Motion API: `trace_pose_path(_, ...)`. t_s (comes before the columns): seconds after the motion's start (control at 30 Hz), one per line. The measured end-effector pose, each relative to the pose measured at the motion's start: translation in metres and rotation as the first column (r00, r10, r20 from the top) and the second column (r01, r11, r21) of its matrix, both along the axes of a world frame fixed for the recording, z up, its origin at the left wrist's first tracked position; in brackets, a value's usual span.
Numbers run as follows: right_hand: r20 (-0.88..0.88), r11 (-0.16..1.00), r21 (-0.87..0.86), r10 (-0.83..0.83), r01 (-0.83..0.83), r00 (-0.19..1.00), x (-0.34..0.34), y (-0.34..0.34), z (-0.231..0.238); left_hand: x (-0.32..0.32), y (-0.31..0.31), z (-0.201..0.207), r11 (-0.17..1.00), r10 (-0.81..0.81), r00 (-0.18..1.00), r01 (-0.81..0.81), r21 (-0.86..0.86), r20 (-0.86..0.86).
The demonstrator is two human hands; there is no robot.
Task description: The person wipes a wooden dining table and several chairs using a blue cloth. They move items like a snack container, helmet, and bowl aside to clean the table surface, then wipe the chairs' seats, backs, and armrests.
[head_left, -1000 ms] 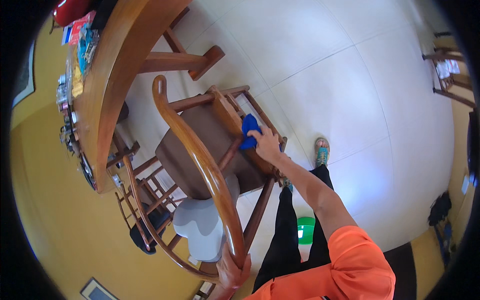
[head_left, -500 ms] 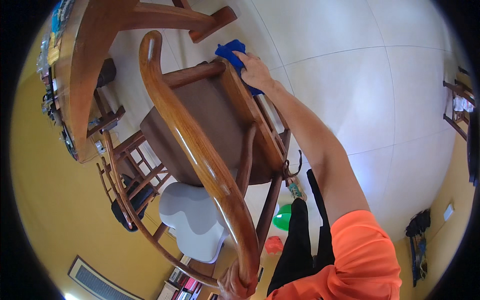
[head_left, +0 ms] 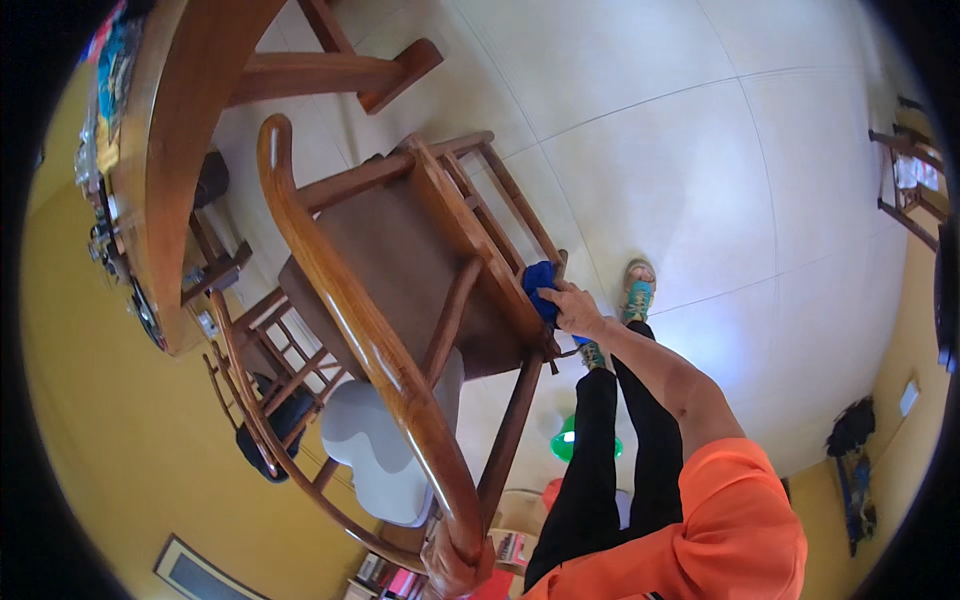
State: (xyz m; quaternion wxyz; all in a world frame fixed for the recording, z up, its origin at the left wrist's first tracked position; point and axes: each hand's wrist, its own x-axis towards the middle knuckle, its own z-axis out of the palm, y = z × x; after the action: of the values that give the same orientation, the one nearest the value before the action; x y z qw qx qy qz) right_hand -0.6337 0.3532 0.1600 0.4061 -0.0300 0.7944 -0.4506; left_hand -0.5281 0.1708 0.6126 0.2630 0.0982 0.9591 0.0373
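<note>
A wooden armchair point(head_left: 365, 320) with a glossy curved rail and a brown seat pad point(head_left: 390, 265) stands tilted in my view. My right hand point(head_left: 574, 306) presses a blue cloth point(head_left: 540, 287) against the seat's side edge, close to the near leg. Down at the lower end of the curved rail, my left hand point(head_left: 452, 562) is wrapped round the wood; its fingers are partly hidden.
A wooden table point(head_left: 190, 130) loaded with small items fills the upper left, its foot point(head_left: 400, 75) reaching toward the chair. Beyond the chair are a grey seat cushion point(head_left: 385, 450) and another wooden chair point(head_left: 265, 370). A green basin point(head_left: 570, 440) sits by my legs point(head_left: 590, 450).
My right hand has drawn the blue cloth along the seat's side edge, from its far end toward me. One foot has come into sight on the floor. My left hand keeps its hold.
</note>
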Motion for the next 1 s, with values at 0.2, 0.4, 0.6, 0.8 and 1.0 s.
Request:
trace_pose_path(0.2, -0.518, 0.915, -0.224, -0.404, 0.336, 0.754, -0.119, -0.028, -0.012, -0.021, 0.012, -0.097, -0.414, 0.466, 0.817, 0.54, 0.733, -0.339)
trace_pose_path(0.4, -0.52, 0.977, 0.157, 0.208, -0.146, 0.828, -0.135, -0.027, -0.012, -0.06, 0.009, -0.115, -0.448, 0.332, 0.833, 0.552, 0.703, -0.442)
trace_pose_path(0.6, -0.25, 0.981, -0.072, -0.193, 0.181, 0.949, -0.023, -0.032, -0.03, -0.077, 0.012, -0.115, -0.379, 0.298, 0.828, 0.559, 0.738, -0.475)
trace_pose_path(0.8, -0.294, 0.986, 0.157, 0.097, -0.053, 0.951, 0.034, -0.011, 0.007, -0.056, -0.011, -0.116, -0.311, 0.252, 0.831, 0.554, 0.772, -0.495)
trace_pose_path(1.0, -0.205, 0.924, 0.061, 0.381, -0.376, 0.902, 0.009, 0.01, -0.009, -0.034, -0.02, -0.11, -0.239, 0.194, 0.81, 0.586, 0.775, -0.553)
